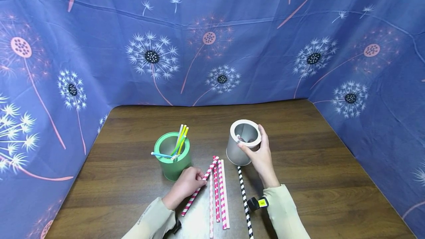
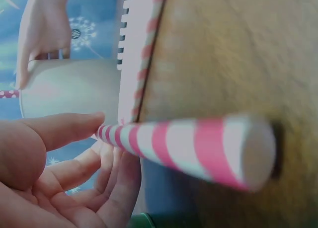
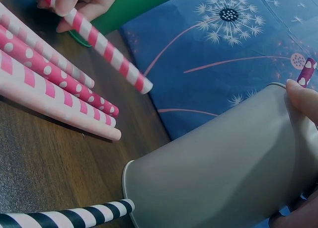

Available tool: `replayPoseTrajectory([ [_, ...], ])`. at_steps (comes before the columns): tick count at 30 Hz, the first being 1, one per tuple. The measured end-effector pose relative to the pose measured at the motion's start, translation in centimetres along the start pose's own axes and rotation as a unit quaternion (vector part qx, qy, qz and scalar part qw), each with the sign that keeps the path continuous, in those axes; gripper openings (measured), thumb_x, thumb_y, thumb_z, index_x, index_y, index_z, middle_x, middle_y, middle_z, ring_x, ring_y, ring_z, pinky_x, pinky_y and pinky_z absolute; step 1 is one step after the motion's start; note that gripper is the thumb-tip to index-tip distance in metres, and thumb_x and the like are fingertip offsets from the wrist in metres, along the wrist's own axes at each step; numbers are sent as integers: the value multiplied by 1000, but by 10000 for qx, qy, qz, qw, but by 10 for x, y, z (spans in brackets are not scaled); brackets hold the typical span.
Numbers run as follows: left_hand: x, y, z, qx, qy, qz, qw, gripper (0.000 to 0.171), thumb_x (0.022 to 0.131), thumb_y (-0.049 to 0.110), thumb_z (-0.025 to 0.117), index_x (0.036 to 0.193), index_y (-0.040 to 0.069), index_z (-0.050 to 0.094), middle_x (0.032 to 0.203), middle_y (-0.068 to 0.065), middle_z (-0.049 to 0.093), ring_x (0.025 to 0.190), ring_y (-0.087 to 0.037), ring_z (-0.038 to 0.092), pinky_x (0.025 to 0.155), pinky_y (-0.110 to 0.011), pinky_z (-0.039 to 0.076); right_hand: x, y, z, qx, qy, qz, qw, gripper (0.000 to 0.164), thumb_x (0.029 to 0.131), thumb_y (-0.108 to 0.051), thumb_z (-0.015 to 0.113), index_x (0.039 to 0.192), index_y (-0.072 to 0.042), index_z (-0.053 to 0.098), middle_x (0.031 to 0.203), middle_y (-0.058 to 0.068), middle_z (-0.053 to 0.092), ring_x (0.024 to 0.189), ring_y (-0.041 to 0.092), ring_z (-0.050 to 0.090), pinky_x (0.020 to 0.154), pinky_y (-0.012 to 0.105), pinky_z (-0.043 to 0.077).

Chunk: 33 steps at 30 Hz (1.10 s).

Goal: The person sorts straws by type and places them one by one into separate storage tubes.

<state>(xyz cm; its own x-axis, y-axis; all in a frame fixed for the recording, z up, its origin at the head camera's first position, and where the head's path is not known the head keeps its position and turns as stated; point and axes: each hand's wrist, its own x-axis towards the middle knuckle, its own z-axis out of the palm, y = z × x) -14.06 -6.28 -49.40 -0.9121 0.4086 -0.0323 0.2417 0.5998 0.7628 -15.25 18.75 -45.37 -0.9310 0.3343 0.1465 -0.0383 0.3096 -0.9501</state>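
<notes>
My left hand (image 1: 196,177) pinches a pink-and-white striped straw (image 1: 198,189) near its upper end; its lower end slants toward the table's front edge. In the left wrist view that straw (image 2: 198,148) runs between thumb and fingers. My right hand (image 1: 258,152) grips a grey cup (image 1: 244,146) at its rim, thumb over the edge, and the cup is tilted. A pink dotted straw end (image 3: 306,71) shows at the cup's mouth. The cup (image 3: 223,163) fills the right wrist view.
A green cup (image 1: 172,158) holding yellow, green and blue straws stands left of my left hand. Several pink patterned straws (image 1: 219,194) lie side by side between my hands. A black-and-white striped straw (image 1: 245,202) lies below the grey cup. Blue dandelion cloth (image 1: 212,47) walls the table.
</notes>
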Motion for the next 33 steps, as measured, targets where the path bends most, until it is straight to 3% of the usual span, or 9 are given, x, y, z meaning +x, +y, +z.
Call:
replayPoseTrajectory([
  [11, -2, 8, -6, -931, -39, -16, 9956, 6, 82, 4, 71, 83, -1, 67, 70, -9, 72, 60, -7, 61, 54, -20, 47, -1, -2, -2, 33, -1, 32, 10000, 98, 77, -21, 82, 154, -23, 20, 160, 1, 22, 146, 22, 26, 120, 41, 20],
  [21, 0, 25, -13, -1176, 362, 13, 9924, 12, 83, 1, 70, 93, -4, 67, 81, -11, 73, 73, -19, 69, 60, -21, 51, 0, 0, 0, 66, -4, 56, 10000, 99, 77, -18, 82, 154, -21, 21, 160, 4, 23, 146, 24, 26, 120, 41, 22],
  [33, 4, 34, -15, -1138, 849, 221, 9896, 12, 86, 0, 68, 97, -2, 68, 86, -12, 73, 80, -19, 70, 71, -29, 57, -1, -1, 1, 119, -2, 55, 9999, 99, 76, -15, 81, 154, -16, 20, 161, 5, 22, 146, 24, 26, 120, 40, 23],
])
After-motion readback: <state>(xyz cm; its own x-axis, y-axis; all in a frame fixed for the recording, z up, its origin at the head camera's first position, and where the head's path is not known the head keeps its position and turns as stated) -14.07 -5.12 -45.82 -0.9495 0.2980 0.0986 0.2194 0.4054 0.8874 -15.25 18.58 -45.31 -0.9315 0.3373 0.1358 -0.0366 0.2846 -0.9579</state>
